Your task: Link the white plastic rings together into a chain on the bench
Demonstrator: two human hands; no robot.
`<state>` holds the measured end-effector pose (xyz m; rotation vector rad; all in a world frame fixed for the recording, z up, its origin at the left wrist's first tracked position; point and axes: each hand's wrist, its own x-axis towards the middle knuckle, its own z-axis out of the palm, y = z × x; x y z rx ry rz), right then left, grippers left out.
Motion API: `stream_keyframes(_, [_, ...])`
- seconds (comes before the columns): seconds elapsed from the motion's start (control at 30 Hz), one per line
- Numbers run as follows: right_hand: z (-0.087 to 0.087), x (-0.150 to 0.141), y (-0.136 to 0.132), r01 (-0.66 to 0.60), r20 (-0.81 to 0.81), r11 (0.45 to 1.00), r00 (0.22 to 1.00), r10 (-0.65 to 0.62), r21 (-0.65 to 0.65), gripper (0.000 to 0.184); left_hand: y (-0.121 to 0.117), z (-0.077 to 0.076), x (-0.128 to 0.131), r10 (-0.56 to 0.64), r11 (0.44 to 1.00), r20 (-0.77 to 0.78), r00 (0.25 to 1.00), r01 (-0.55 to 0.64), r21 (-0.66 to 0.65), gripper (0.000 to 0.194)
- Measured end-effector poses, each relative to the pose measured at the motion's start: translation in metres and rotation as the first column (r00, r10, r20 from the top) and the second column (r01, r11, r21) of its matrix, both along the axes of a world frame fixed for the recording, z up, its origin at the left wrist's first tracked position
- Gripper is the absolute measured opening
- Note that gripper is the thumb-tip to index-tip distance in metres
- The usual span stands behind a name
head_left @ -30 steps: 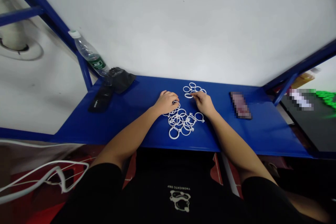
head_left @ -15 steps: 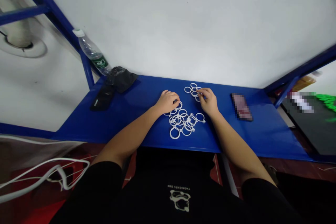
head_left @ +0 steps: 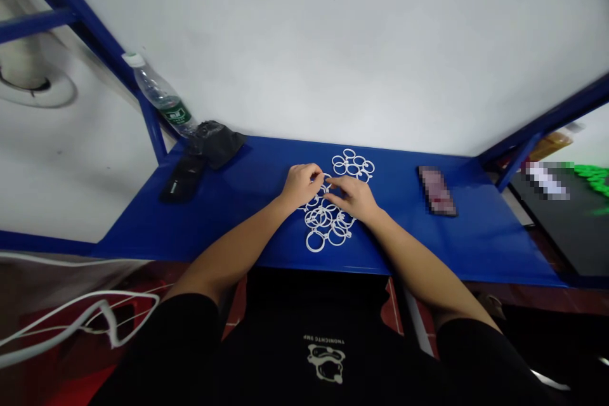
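Observation:
My left hand (head_left: 301,185) is closed, thumb and fingers pinching a thin white ring (head_left: 327,176) at the top of a loose pile. From the right, my right hand (head_left: 354,195) reaches to the same ring, its index finger and thumb apart around the ring's edge; whether it touches is hard to tell. Below both hands, several white rings with small tabs (head_left: 315,242) overlap on the blue table (head_left: 257,228). Behind my right hand lies a smaller group of white rings (head_left: 349,153), close to the wall.
At the left, a clear bottle with a green label (head_left: 175,113) leans beside a crumpled black bag (head_left: 221,144) and a dark flat object (head_left: 183,179). A blurred-out phone (head_left: 436,191) lies to the right. Blue frame bars (head_left: 518,162) slope at both sides.
My right hand let go of a ring at the far group and came back left and nearer, beside my left hand. The left hand has raised a ring slightly between its fingers.

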<state>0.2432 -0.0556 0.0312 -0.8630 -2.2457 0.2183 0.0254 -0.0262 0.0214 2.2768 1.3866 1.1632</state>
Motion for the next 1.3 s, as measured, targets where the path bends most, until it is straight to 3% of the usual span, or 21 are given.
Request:
stream_keyframes(0.1, [-0.002,0.003,0.001,0.003,-0.014,1.000,1.000,-0.003,-0.013,0.027,-0.002,0.000,0.001,-0.043,0.999,-0.009,0.999,0.043,-0.012,0.016])
stream_keyframes(0.23, [-0.004,0.014,0.006,0.108,-0.040,0.994,0.993,-0.109,-0.034,0.029,-0.003,0.003,-0.002,-0.078,0.997,-0.032,0.996,0.078,-0.019,0.020])
stream_keyframes(0.37, [-0.005,0.019,0.009,0.120,-0.059,0.992,0.991,-0.122,-0.044,0.030,-0.007,0.004,-0.003,-0.177,0.983,-0.081,0.981,0.180,0.031,0.042])
stream_keyframes(0.6, [0.001,0.014,0.006,0.045,-0.141,0.995,0.988,-0.057,-0.085,0.021,-0.012,0.004,0.001,-0.217,0.969,-0.227,0.949,0.237,0.065,0.033])
stream_keyframes(0.83, [0.000,0.012,0.005,0.036,-0.231,0.966,0.968,-0.097,-0.255,0.019,-0.009,0.008,0.001,-0.237,0.959,-0.305,0.922,0.272,0.075,0.031])
stream_keyframes(1.0, [-0.005,0.014,0.013,0.166,-0.213,0.977,0.958,-0.192,-0.133,0.024,-0.003,0.007,-0.007,-0.205,0.977,-0.220,0.954,0.214,0.018,0.034])
stream_keyframes(1.1, [-0.010,0.029,0.027,0.297,-0.134,0.953,0.944,-0.303,-0.062,0.027,0.001,0.004,-0.013,-0.166,0.986,-0.236,0.957,0.160,-0.044,0.031])
stream_keyframes(1.2, [-0.014,0.048,0.041,0.412,-0.062,0.908,0.907,-0.417,-0.083,0.030,0.002,0.000,-0.014,-0.172,0.981,-0.290,0.941,0.137,-0.136,0.025])
stream_keyframes(1.3, [-0.014,0.057,0.045,0.444,-0.088,0.890,0.887,-0.453,-0.108,0.030,0.001,-0.001,-0.010,-0.175,0.975,-0.309,0.935,0.122,-0.184,0.011])
